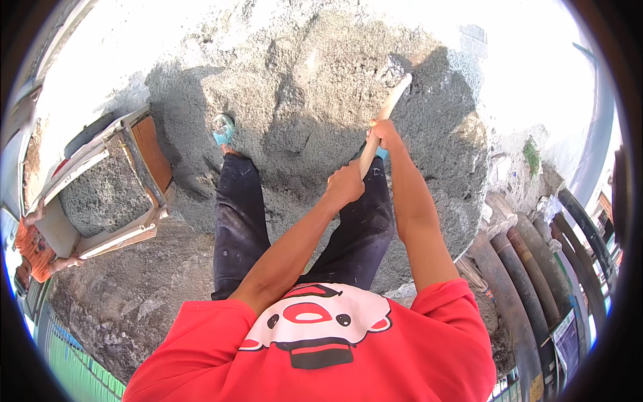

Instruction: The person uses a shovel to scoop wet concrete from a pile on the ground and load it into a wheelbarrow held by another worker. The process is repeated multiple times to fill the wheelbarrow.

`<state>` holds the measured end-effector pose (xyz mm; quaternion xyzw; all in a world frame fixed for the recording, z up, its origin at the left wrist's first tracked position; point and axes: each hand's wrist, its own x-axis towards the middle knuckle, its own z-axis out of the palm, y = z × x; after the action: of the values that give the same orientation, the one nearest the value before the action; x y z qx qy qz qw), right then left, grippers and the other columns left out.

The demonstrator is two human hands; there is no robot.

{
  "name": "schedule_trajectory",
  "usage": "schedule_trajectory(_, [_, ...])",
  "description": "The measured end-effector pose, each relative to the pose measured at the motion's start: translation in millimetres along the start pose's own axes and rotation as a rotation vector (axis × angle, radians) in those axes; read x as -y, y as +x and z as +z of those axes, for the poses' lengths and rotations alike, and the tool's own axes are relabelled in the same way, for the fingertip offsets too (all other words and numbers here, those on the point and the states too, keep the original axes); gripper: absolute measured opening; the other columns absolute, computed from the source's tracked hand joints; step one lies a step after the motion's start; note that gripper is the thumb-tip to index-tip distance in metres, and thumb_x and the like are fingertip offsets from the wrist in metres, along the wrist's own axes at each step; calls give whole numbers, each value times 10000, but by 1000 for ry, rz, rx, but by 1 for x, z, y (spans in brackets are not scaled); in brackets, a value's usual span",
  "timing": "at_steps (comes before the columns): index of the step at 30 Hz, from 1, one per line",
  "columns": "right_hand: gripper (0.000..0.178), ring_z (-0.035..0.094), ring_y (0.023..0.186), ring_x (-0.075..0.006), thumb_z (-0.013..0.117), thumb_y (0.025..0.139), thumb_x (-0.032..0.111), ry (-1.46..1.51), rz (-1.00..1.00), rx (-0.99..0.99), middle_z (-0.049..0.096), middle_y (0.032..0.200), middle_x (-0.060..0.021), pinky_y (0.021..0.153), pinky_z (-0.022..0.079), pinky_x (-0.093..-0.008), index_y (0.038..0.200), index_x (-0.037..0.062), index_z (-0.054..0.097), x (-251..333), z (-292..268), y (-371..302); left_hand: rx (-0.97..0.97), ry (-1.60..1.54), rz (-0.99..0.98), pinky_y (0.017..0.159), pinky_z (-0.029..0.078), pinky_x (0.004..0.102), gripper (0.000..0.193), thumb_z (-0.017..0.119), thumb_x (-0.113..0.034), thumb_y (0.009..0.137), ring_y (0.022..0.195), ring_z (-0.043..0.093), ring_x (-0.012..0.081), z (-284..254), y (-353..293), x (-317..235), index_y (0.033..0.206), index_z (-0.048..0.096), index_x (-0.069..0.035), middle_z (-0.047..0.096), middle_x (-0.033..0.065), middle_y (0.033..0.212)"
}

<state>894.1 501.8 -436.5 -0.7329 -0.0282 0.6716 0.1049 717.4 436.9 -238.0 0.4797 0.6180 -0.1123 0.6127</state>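
Wooden handle (383,120) slants up-right over the grey mix pile (321,80), long axis diagonal. Left hand (346,184) wrapped tight low on it; right hand (383,132) fisted around it higher up.

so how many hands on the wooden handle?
2. Left hand grips the wooden handle lower down; right hand grips it just above. The handle's lower end is hidden behind the hands and legs.

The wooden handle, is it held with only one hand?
No, both the left hand and the right hand grip the wooden handle.
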Motion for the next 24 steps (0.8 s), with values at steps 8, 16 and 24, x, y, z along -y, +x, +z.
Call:
schedule_trajectory(8, [91, 520, 564, -189, 537, 860, 72, 336, -2, 196, 501, 670, -69, 510, 485, -330, 910, 29, 474, 10, 51, -76, 4, 84, 140, 722, 542, 436, 291, 594, -88, 772, 860, 672, 353, -93, -74, -27, 1008, 569, 80, 664, 222, 929])
schedule_trajectory(16, [308, 544, 709, -224, 638, 797, 149, 727, -80, 294, 501, 831, -118, 631, 538, -335, 979, 59, 405, -40, 202, -180, 1, 189, 318, 635, 536, 442, 278, 645, -55, 663, 771, 681, 350, -223, -234, 106, 910, 649, 73, 677, 207, 851])
schedule_trajectory(24, [238, 506, 617, -210, 443, 932, 292, 596, 52, 160, 459, 699, -32, 632, 516, -396, 802, 97, 409, -146, 480, -202, -188, 220, 44, 757, 477, 455, 303, 669, -183, 730, 885, 632, 318, -375, -528, 379, 998, 557, -95, 653, 104, 857])
